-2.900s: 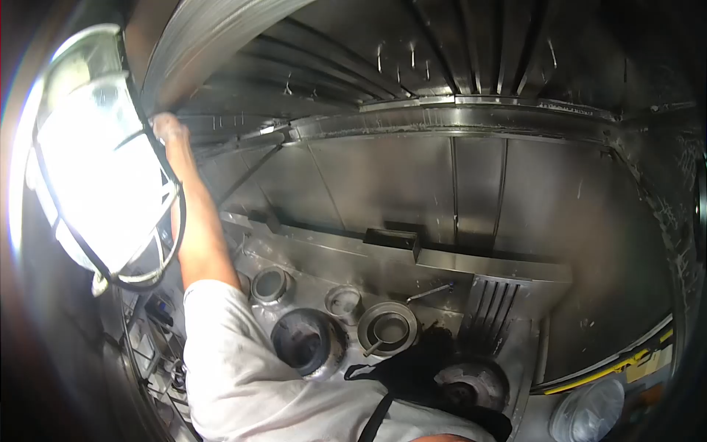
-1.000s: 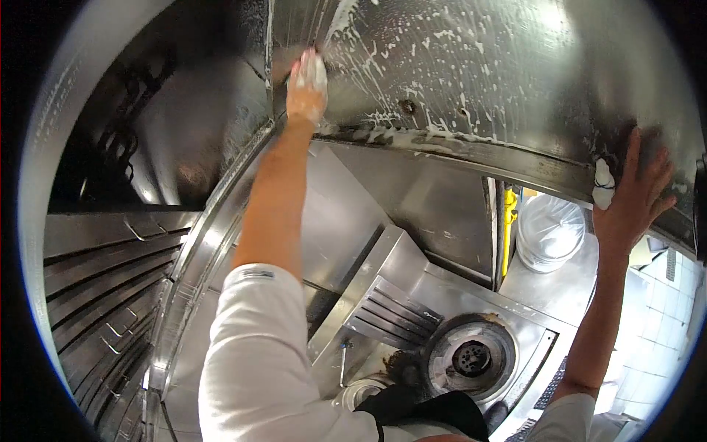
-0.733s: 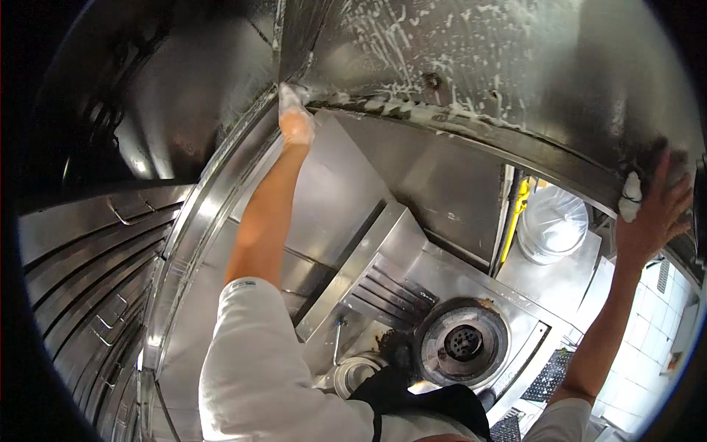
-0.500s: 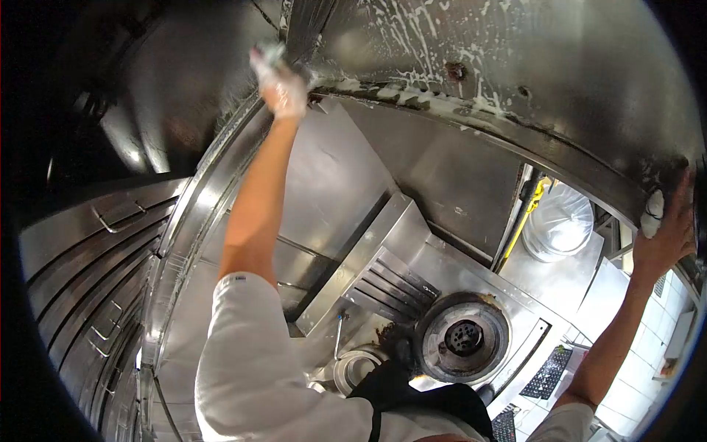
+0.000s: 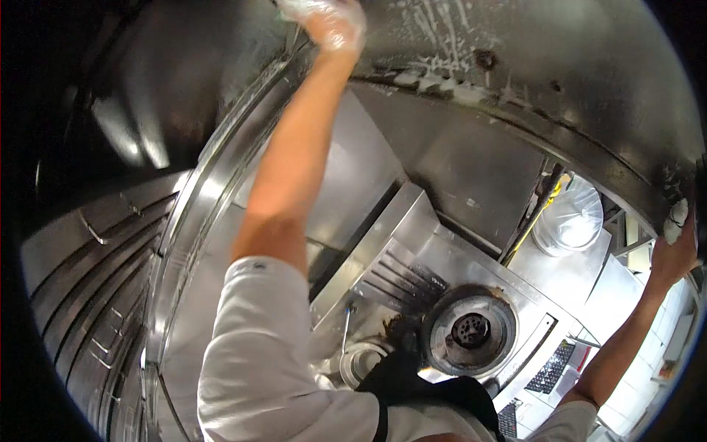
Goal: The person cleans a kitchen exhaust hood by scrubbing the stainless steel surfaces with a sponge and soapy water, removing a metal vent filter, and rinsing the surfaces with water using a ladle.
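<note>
At the top edge, my left hand [image 5: 329, 23] is coated in white foam, its fingers bent together and partly cut off by the frame; what it holds, if anything, cannot be made out. It is at the foam-streaked metal panel [image 5: 515, 44], near the corner of the hood. At the far right, my right hand [image 5: 674, 254] rests against the hood's lower rim [image 5: 589, 151], its fingers partly lost at the dark edge. A white wrap [image 5: 675, 221] covers its thumb.
Below are a round burner [image 5: 471, 331], a metal pot [image 5: 362, 362], a slotted metal rack [image 5: 401, 276] and a plastic-covered tub [image 5: 571, 221]. Metal baffles with handles [image 5: 96, 228] line the left. A yellow pipe [image 5: 537, 221] runs beside the tub.
My left hand has moved from the dark left panel up and right to the foamy panel. My right hand has shifted slightly right and down, and the view has turned a little.
</note>
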Demonstrator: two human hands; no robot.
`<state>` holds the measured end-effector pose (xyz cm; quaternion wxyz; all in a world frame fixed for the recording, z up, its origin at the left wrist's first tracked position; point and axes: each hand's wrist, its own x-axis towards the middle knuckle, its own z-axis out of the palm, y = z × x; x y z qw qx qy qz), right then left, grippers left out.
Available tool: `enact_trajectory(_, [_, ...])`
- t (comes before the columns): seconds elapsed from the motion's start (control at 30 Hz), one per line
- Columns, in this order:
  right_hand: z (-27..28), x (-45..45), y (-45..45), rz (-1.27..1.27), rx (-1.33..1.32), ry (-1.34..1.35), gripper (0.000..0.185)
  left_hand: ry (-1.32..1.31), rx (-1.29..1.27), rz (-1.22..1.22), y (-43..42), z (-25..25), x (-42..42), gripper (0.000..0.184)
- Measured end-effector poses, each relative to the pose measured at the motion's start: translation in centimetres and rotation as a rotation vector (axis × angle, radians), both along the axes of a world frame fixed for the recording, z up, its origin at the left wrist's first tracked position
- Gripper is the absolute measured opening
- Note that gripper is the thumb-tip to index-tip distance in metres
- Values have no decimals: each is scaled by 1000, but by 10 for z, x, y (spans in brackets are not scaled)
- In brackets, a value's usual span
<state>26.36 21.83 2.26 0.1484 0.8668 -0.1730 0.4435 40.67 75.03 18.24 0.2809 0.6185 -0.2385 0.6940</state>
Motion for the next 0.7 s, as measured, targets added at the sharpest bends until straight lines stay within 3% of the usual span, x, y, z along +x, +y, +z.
enact_trajectory(0.03, [1,-3,0,26,37,10,111,10,-69,-179,7,-8,1,57])
enact_trajectory(0.07, [-11,3,-20,134,47,-37,93,66,-123,-377,31,-24,9,52])
enact_trajectory(0.1, [-34,17,-56,239,54,-85,76,96,-271,-197,55,-53,12,52])
enact_trajectory(0.13, [-40,20,-66,264,40,-109,69,176,-439,-201,63,-66,-1,53])
enact_trajectory(0.17, [-46,23,-75,288,25,-133,63,253,-606,-216,70,-79,-14,55])
enact_trajectory(0.2, [-45,22,-71,229,-7,-131,62,386,-787,-421,71,-84,-33,61])
enact_trajectory(0.33, [-10,2,-14,-241,2,221,60,1102,60,784,71,-22,-39,34])
enact_trajectory(0.4, [0,-2,-1,-108,9,60,91,1037,41,525,71,-35,-11,29])
enact_trajectory(0.43, [3,-2,3,-26,10,-13,107,1097,119,591,79,-46,-9,34])
enact_trajectory(0.5, [2,2,2,-51,2,-20,106,1225,268,705,91,-77,-15,58])
enact_trajectory(0.53, [0,0,0,-55,-16,-2,106,1293,-73,243,95,-107,-35,45])
enact_trajectory(0.57, [2,5,-4,-217,-66,74,108,1273,-433,-213,92,-139,-63,32])
enact_trajectory(0.67, [-15,30,-44,-260,-134,-35,109,1381,-307,-6,46,-218,-232,12])
enact_trajectory(0.7, [1,5,0,-218,0,38,102,1467,384,580,38,-255,-297,16])
